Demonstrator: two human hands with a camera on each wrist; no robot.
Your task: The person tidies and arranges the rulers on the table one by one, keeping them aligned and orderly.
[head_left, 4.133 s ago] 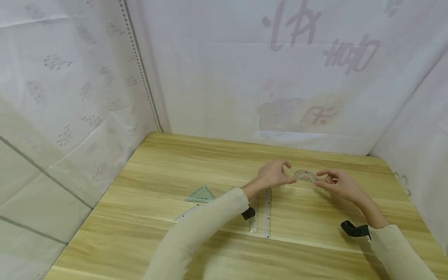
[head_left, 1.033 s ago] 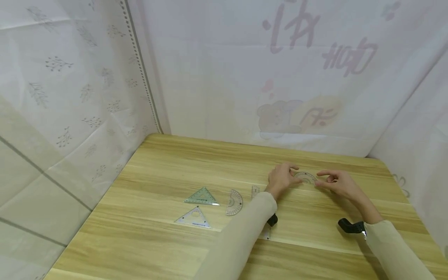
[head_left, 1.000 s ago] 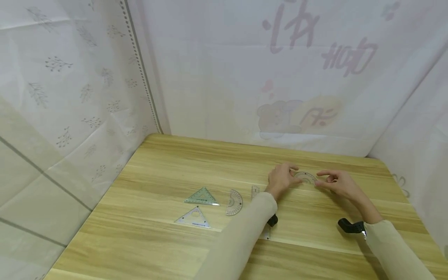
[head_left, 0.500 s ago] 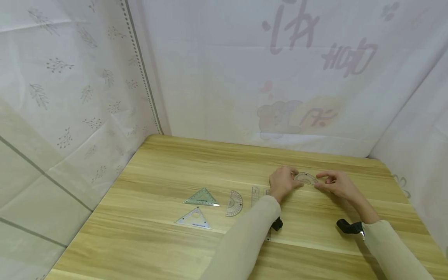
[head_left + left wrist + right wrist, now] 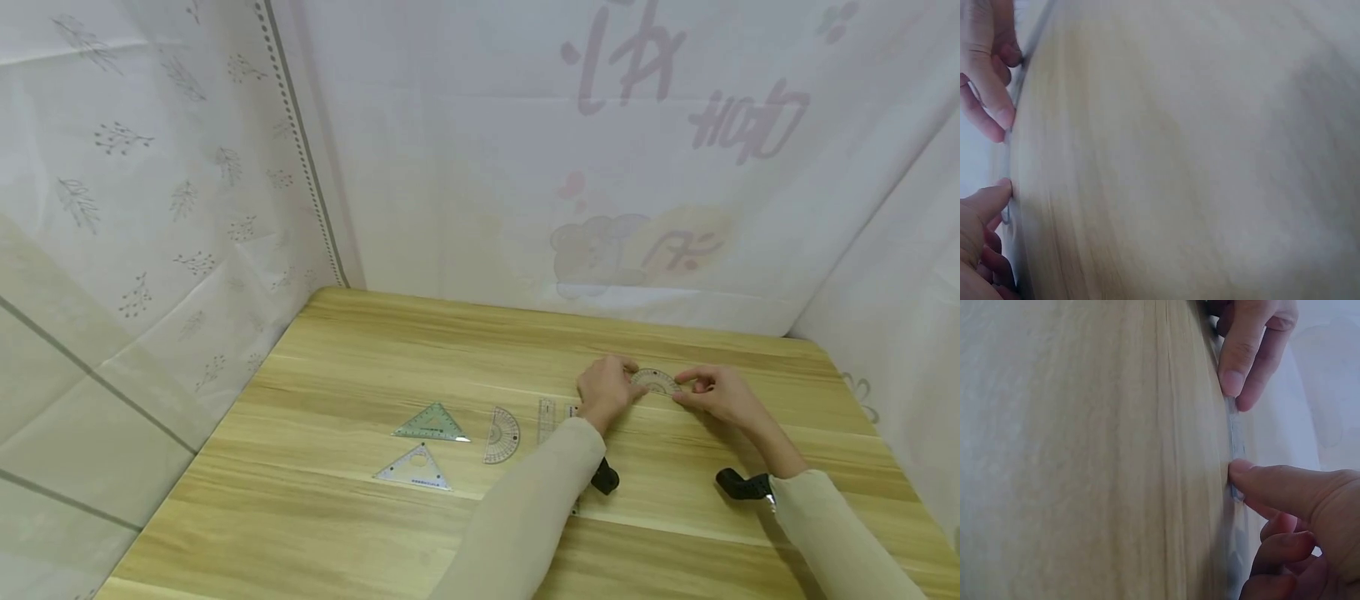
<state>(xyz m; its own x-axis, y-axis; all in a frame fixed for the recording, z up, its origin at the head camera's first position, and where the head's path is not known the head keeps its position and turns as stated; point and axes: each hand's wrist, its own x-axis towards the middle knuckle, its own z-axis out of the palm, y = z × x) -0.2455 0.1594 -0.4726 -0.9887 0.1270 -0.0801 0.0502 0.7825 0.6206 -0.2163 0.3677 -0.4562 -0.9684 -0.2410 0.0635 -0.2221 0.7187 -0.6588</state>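
Note:
A clear half-round protractor (image 5: 656, 381) is at the right of the table, its curved edge facing the far side. My left hand (image 5: 606, 386) pinches its left end between thumb and fingers. At the other end, my right hand (image 5: 716, 393) pinches it with the thumb on the near side. Seen edge-on in the right wrist view, the protractor (image 5: 1236, 440) looks like a thin strip between the right thumb (image 5: 1279, 481) and the left hand's fingers. The left wrist view shows its thin edge (image 5: 1008, 156) between both hands.
Left of my left arm lie a green set square (image 5: 432, 423), a clear set square (image 5: 415, 468) and a second protractor (image 5: 502, 436). Two clear straight rulers (image 5: 547, 417) are partly hidden under my left sleeve (image 5: 536, 500). Patterned cloth (image 5: 480, 150) hangs around the wooden table (image 5: 337, 533).
My left hand has moved right and closed on the protractor's left end; the right fingers have closed on its right end. The left sleeve shifted right, uncovering the second protractor and clear set square.

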